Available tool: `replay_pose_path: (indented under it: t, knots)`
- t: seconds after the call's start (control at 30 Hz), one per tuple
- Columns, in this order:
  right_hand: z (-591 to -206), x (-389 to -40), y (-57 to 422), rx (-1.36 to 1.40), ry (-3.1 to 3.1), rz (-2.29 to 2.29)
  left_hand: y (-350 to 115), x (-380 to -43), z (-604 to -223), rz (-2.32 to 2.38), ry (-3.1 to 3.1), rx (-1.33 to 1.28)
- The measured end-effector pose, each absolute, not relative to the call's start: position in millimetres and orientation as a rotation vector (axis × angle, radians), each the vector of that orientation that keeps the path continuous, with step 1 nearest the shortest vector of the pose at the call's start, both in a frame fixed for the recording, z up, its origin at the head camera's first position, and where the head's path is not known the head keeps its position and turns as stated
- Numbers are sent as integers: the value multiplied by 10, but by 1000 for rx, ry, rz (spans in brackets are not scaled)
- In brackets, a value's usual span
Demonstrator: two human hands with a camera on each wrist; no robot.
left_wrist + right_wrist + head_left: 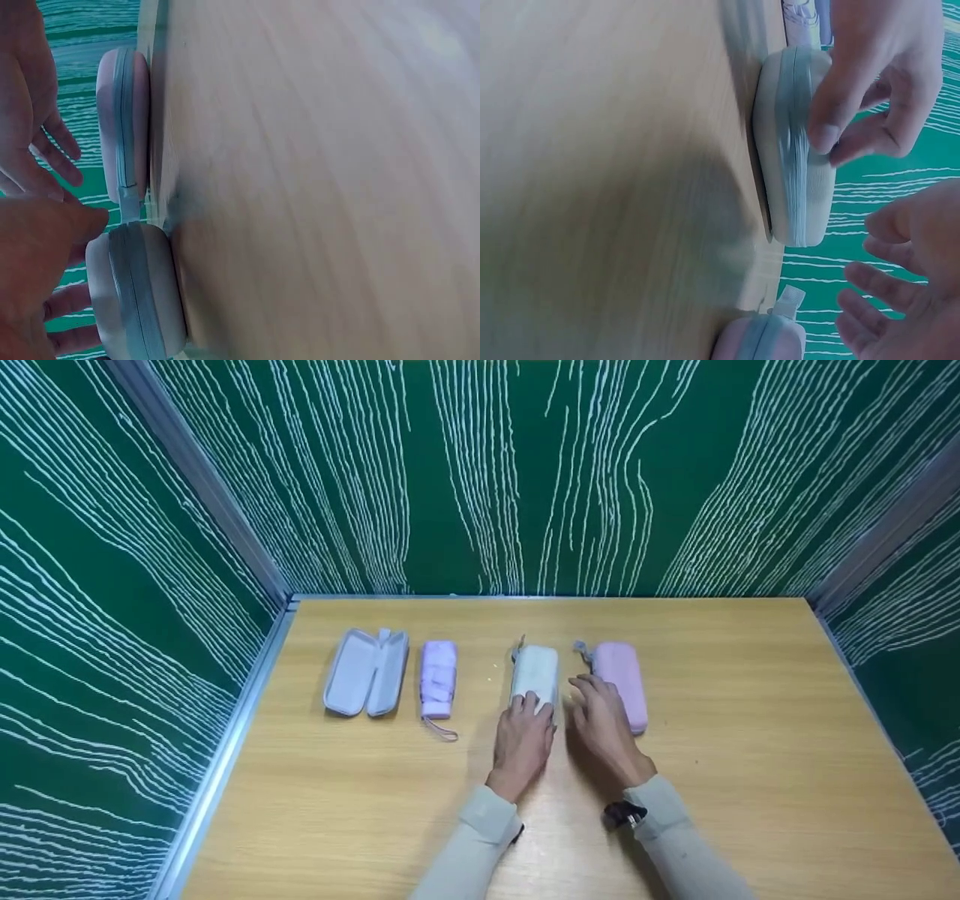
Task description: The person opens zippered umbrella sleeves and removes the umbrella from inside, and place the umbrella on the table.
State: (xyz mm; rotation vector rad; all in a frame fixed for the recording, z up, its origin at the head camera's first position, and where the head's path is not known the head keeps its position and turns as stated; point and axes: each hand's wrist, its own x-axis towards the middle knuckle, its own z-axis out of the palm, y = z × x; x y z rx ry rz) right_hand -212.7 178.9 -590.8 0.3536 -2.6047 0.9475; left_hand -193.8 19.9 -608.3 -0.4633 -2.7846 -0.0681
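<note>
A pale, whitish zip case [535,669] lies on the table, its zip band running round the side. My left hand [523,739] rests on the near end of its lid, with the fingers [866,139] and thumb touching the top. To the right lies a pink zip case [628,682], closed, with a grey tab at its far left corner. My right hand [602,720] hovers between the two cases, fingers loosely bent and holding nothing; it overlaps the pink case's left side in the head view.
On the left of the table [360,810] lie an open lavender-grey case [350,675] and a folded purple umbrella [438,679] with a wrist strap. Green panels [465,472] with white wavy lines stand at the back and sides.
</note>
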Motion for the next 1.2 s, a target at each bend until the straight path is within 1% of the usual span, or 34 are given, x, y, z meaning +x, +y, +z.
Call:
replay_pose_path:
  t: [0.3, 0.7, 1.2]
  knots:
    - [-5811, -2243, 1864, 422, -2639, 908, 177, -1923, -6082, -96, -2803, -439]
    - [-5778, -2377, 1938, 546, -2639, 774, 108, -1913, -6113, -129, -2712, -453]
    - [-5693, -2478, 1969, 548, -2853, 754, 82, -1888, -6031, -360, -2777, -375]
